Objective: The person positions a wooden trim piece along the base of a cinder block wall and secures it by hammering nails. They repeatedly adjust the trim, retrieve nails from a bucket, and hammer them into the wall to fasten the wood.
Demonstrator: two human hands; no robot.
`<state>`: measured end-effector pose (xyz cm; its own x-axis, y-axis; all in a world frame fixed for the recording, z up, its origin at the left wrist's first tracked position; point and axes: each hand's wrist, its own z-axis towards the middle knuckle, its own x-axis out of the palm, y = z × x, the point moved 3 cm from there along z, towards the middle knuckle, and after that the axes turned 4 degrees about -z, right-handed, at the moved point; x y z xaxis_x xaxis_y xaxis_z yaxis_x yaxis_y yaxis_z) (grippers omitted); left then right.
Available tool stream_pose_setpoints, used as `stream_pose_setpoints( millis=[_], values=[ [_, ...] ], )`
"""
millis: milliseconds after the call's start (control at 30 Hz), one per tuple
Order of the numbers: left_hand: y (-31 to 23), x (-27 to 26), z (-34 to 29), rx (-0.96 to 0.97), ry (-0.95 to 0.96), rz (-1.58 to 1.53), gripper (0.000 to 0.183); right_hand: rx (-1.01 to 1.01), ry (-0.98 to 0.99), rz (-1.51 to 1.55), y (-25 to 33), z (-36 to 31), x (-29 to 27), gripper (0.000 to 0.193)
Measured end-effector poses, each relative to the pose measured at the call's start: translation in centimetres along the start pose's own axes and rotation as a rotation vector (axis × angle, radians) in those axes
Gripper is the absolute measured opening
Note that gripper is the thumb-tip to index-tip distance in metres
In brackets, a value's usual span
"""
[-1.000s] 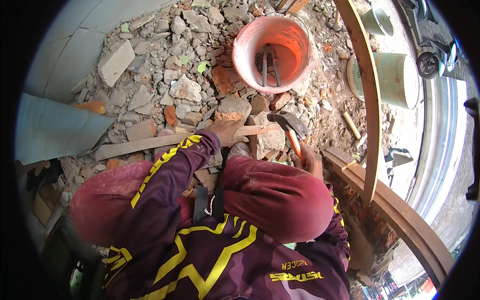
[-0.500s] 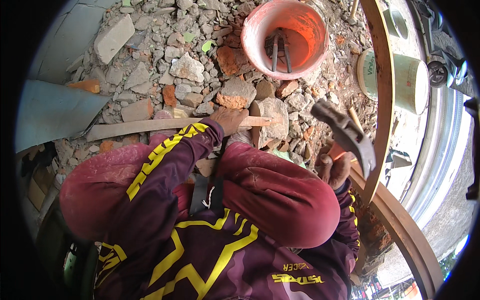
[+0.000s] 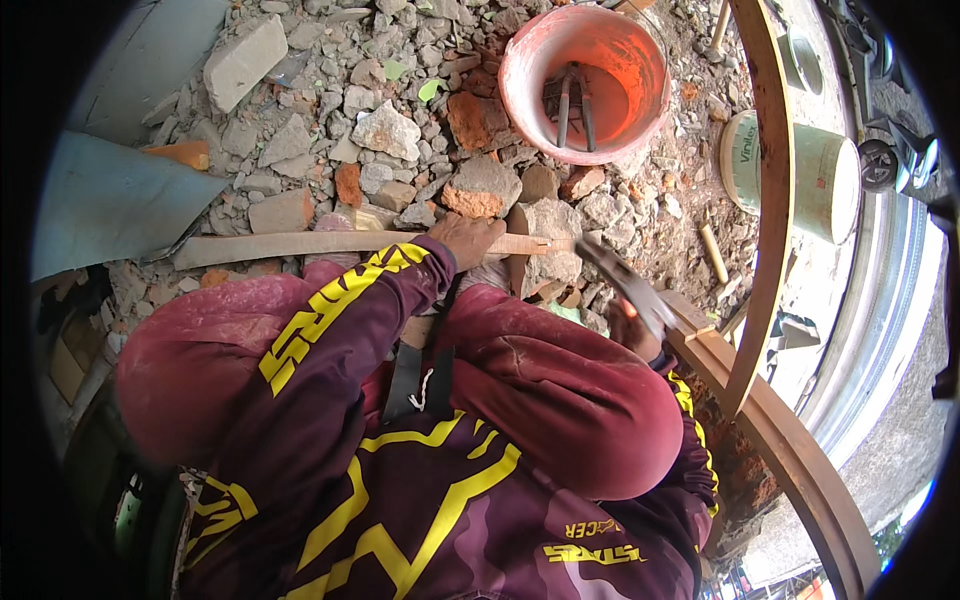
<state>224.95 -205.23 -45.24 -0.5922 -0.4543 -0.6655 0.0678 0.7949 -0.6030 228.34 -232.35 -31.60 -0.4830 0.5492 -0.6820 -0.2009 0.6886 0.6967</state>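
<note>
My left hand (image 3: 468, 240) is wrapped round a long, thin wooden strip (image 3: 285, 246), close to the strip's right end. That end lies on a rough pale stone block (image 3: 552, 218), and a small mark shows near its tip, too fine to make out. In my right hand (image 3: 632, 336) is a claw hammer (image 3: 630, 284), gripped by its orange-red handle. The hammer's striking face is beside the strip's tip, over the block's right side; whether they touch I cannot tell. Both my knees are bent on either side of the work.
Broken rubble (image 3: 300, 140) spreads ahead. An orange bucket (image 3: 520, 105) holds a tool with two dark handles. Farther right lies a pale green bucket (image 3: 800, 180) on its side. Wooden boards (image 3: 775, 450) stand and lie at right; a blue-grey sheet (image 3: 120, 210) is at left.
The hammer has swung left and down from its raised place to the strip's end, my right hand moving with it. My left hand keeps its hold on the strip. The view has shifted slightly.
</note>
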Motion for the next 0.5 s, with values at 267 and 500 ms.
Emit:
stream_pose_setpoints(
  millis=[267, 500],
  values=[
    [0.2, 0.7, 0.0, -0.026, -0.039, 0.065, 0.022, 0.123, -0.282, 0.342, 0.9, -0.7, -3.2, 0.022],
    [0.0, 0.6, 0.0, -0.021, -0.04, 0.058, 0.025, 0.155, 0.232, -0.268, 0.3, -0.3, 0.2, 0.028]
  ],
)
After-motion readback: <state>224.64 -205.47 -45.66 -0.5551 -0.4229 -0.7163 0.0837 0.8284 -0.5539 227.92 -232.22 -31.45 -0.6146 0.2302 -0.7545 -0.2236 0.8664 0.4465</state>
